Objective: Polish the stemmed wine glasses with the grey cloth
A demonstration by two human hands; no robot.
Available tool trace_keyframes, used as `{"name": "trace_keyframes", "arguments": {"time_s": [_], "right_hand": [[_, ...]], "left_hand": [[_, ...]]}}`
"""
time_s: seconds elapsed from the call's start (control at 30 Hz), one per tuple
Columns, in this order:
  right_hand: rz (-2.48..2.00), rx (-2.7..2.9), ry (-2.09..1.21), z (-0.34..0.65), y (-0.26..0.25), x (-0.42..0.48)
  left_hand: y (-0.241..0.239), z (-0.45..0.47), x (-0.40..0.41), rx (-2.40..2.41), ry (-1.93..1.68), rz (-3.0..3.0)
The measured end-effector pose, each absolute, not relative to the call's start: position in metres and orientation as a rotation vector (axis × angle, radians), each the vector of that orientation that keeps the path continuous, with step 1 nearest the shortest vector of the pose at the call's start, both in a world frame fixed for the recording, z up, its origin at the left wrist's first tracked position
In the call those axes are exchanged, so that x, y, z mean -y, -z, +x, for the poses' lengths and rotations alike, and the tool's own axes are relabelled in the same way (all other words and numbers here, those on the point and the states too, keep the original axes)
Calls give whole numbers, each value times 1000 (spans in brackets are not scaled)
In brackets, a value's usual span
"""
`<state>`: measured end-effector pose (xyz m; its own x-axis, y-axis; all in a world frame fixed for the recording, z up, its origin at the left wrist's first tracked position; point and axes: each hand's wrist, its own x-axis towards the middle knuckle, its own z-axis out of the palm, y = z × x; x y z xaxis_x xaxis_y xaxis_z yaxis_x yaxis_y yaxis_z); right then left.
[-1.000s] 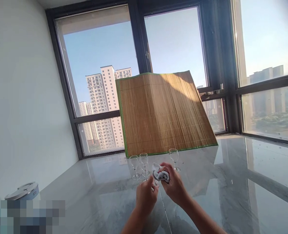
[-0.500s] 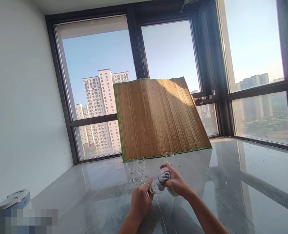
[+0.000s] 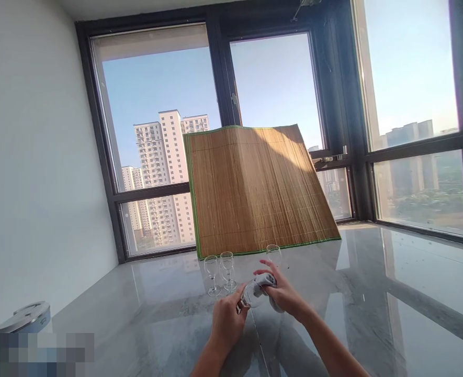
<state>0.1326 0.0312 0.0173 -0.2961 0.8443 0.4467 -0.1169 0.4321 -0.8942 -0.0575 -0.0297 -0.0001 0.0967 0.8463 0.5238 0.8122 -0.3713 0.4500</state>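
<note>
My left hand (image 3: 226,320) is closed on the stem end of a small clear stemmed glass (image 3: 250,296), which lies tilted on its side between my hands. My right hand (image 3: 281,293) grips a grey-white cloth (image 3: 266,281) pressed against the bowl of that glass. Just beyond my hands, two more small stemmed glasses (image 3: 212,274) (image 3: 227,268) stand upright side by side on the glossy marble table (image 3: 156,309). A third upright glass (image 3: 273,254) shows partly behind my right hand.
A bamboo mat (image 3: 255,188) with a green border leans against the dark window frames at the table's far edge. A round metal lid (image 3: 23,317) sits at the lower left by the white wall. The table runs far to the right.
My hands have moved slightly; the cloth has shifted from above the glass to against its bowl, with the glass now tilted sideways. The view has risen a little.
</note>
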Motion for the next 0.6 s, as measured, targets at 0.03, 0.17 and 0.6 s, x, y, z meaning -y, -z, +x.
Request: {"name": "trace_keyframes", "arguments": {"time_s": [0.03, 0.17, 0.6], "right_hand": [[-653, 1605, -1079, 132, -15, -32], [-709, 1628, -909, 131, -11, -33], [-655, 1702, -700, 132, -23, -16]], "left_hand": [[1, -58, 29, -1743, -1143, 2289], [1, -58, 29, -1788, -1122, 2280], [0, -57, 31, -1829, -1033, 2228]]}}
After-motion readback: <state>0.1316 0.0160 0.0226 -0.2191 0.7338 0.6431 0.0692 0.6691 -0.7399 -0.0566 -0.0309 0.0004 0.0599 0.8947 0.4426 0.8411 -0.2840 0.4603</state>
